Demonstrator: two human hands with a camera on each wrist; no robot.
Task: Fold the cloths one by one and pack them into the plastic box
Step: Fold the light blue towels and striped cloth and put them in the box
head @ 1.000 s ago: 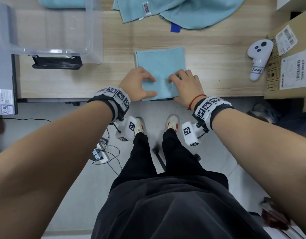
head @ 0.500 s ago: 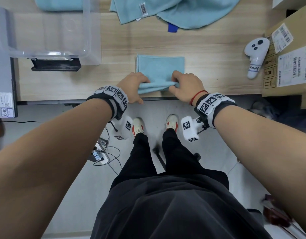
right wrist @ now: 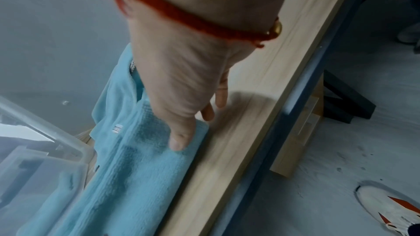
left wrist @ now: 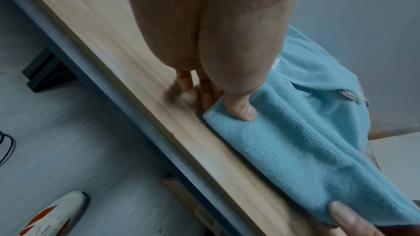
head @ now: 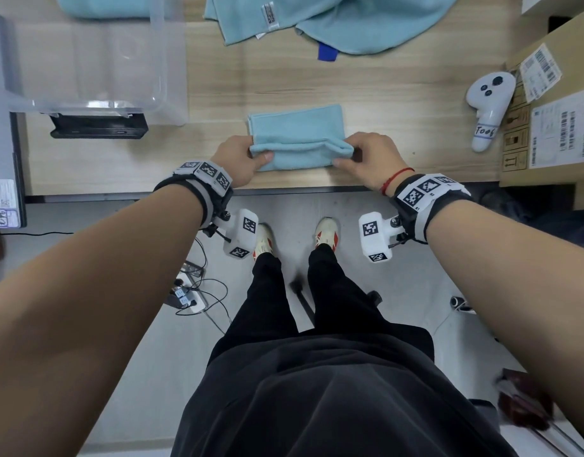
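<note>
Near the counter [head: 218, 94] front edge | folded blue cloth [head: 297, 127] lies flat, near flap lifted | left hand [head: 237, 158] pinches its left corner, right hand [head: 369, 159] its right | plastic box [head: 158, 61] far left, bare wood between.

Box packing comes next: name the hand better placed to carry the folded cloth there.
Left, probably. The box stands on the left hand's side of the table; the right hand would have to cross over. Both now pinch the cloth.
</note>
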